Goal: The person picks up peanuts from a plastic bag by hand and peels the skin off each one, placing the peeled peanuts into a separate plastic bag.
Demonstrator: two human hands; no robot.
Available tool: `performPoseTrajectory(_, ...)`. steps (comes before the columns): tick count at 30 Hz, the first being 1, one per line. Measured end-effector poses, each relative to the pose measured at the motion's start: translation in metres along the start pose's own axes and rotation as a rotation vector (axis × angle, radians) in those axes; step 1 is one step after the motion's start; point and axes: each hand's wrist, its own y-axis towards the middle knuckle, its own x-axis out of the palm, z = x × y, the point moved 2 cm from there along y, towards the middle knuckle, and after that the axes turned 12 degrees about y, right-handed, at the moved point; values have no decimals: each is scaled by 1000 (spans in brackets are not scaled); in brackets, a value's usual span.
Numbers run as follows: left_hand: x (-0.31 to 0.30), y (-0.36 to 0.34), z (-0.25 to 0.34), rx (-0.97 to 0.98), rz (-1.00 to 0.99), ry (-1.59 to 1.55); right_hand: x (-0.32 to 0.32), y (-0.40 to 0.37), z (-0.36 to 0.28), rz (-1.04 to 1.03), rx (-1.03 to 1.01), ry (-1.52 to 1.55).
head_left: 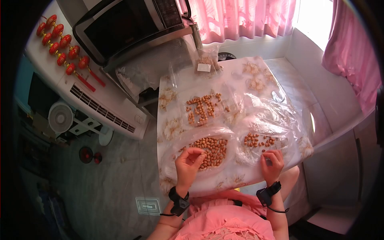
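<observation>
Left grip (190, 163) bunched, thumb near fingers, over nuts (215, 150) heaped in a bag (200, 131) on the counter (172, 104), right grip (273, 163) curled by a second bag (289, 146), and I can't tell whether either holds one!

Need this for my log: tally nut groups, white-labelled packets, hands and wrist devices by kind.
Nut groups: 3 (far group, left group, right group)
White-labelled packet: 1
Hands: 2 (left hand, right hand)
Wrist devices: 2
Total: 8
</observation>
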Motion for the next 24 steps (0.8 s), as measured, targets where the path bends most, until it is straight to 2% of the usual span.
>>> performPoseTrajectory(2, 0, 18, 37, 189, 29, 89, 0, -1, 0, -5, 3, -6)
performPoseTrajectory(3, 0, 35, 45, 194, 25, 85, 0, -2, 1, -7, 1, 1)
performPoseTrajectory(5, 0, 68, 62, 304, 151, 252, 1, -3, 2, 7, -3, 0)
performPoseTrajectory(9, 7, 119, 47, 290, 86, 398, 1, -2, 3, 75, -2, -23)
performPoseTrajectory(12, 4, 135, 23, 280, 148, 519, 0, -2, 0, 94, -2, -8)
performPoseTrajectory(15, 3, 137, 25, 249, 157, 579, 0, -1, 0, 95, -20, -3)
performPoseTrajectory(17, 9, 130, 33, 283, 195, 631, 0, -1, 0, 94, -14, -7)
performPoseTrajectory(19, 13, 119, 47, 405, 240, 668, 0, 0, -2, 97, -14, 1)
performPoseTrajectory(20, 21, 108, 57, 444, 195, 589, 0, 1, -2, 99, -10, -2)
performPoseTrajectory(22, 40, 81, 59, 338, -79, 273, 0, 1, -2, 112, -10, -7)
performPoseTrajectory(24, 70, 51, 67, 298, -336, 238, 0, 1, -3, 118, -9, -13)
